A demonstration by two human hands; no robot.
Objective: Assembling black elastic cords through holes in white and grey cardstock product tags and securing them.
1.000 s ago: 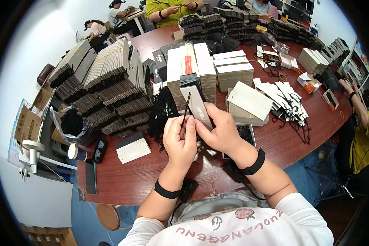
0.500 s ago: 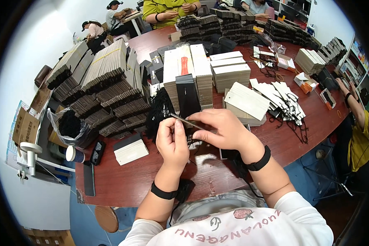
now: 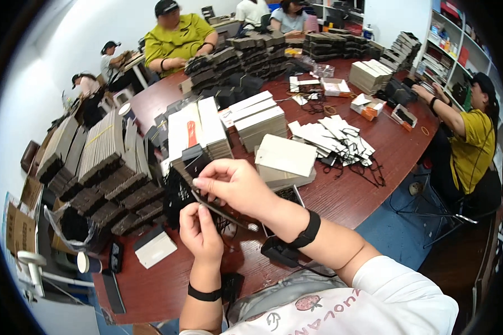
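My left hand [image 3: 201,234] pinches a thin dark hang tag [image 3: 229,216] between thumb and fingers. The tag is tilted and seen almost edge-on. At its far end, the thumb and fingers of my right hand [image 3: 235,184] are closed; whether they grip the card or a cord there is hard to make out. Black cords [image 3: 176,192] hang in a bundle just beyond my left hand. Behind my fingers stands a stack of dark tags [image 3: 193,156], against tall stacks of white tags [image 3: 213,125].
Large stacks of corded tags [image 3: 103,151] fill the left side. White tags with black cords [image 3: 335,137] lie loose at right, near a flat stack of pale cards [image 3: 285,156]. A paper cup [image 3: 89,262] stands near the left edge. Co-workers [image 3: 176,42] sit around the table.
My view has swung to the right, so the table things appear farther left. My right hand has shifted to the tag's far end, and the tag now slopes down toward me.
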